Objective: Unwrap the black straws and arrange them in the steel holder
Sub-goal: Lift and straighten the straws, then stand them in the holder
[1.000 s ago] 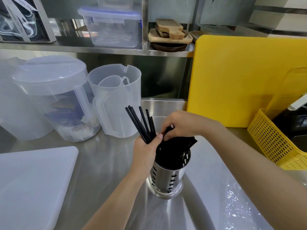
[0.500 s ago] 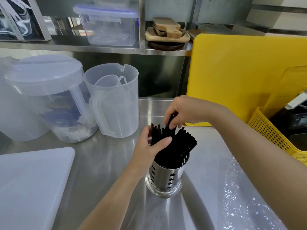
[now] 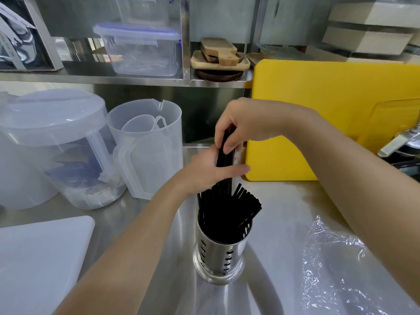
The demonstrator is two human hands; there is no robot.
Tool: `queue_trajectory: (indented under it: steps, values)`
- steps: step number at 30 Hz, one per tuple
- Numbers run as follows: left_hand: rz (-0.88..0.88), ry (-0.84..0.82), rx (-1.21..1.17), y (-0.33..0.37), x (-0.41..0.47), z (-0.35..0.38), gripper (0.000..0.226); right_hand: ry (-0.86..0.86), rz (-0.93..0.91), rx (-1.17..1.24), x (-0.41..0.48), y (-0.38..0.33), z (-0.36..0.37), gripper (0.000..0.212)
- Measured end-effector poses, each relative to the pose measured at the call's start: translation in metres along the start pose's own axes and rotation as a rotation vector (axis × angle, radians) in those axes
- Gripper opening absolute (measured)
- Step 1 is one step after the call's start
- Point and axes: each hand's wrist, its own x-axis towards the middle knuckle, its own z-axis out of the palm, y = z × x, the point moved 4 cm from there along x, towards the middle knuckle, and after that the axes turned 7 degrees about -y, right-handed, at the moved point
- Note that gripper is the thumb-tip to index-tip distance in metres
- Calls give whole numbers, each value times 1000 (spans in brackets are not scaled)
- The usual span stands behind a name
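Both hands busy on a bunch of straws over the holder

The steel holder (image 3: 221, 253) stands upright on the steel counter (image 3: 159, 223) at about 6 o'clock of centre, packed with black straws (image 3: 229, 212) that fan out toward 2 o'clock. The right hand (image 3: 241, 123) comes in from 3 o'clock and pinches the top ends of a few raised straws, fingertips curled down over them. The left hand (image 3: 211, 173), reaching up from 7 o'clock, grips that same bunch lower down, thumb stretched across the front. From the holder, crinkly clear plastic wrap (image 3: 329, 258) lies at 3 o'clock, a yellow cutting board (image 3: 329, 105) leans at 1 o'clock, and translucent jugs (image 3: 145, 142) sit at 10 o'clock.
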Motion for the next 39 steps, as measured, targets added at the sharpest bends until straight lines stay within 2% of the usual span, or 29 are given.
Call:
queue_trajectory:
  steps: [4,9,14,19,21,24,26,28,31,35,39]
  values:
    - [111,167,-93,5,1,1,27,92,-23,10,-15,-3,-23,12]
    - [185,239,-82,14,-4,6,2,177,-62,48,-33,-3,-43,15]
    - [243,256,-135,24,-7,7,5,291,-139,133,-47,-2,-47,24]
    - [303,353,-271,39,-13,0,9,514,-237,296,-54,4,-39,51]
    - [338,419,-368,49,-18,-3,11,563,-271,428,-52,9,-30,46]
    - [346,494,-526,62,-23,-13,14,608,-364,676,-49,14,-12,23]
    - [286,416,-641,66,-23,-13,17,621,-427,840,-46,13,2,11]
    - [201,291,-706,62,-26,0,20,593,-435,975,-41,13,17,16]
    - [103,176,-744,46,-38,25,18,534,-342,1086,-36,17,42,23]
    - [78,133,-790,26,-53,41,22,424,-329,1127,-39,18,69,25]
    - [74,137,-791,16,-59,48,19,398,-316,1127,-45,16,80,25]
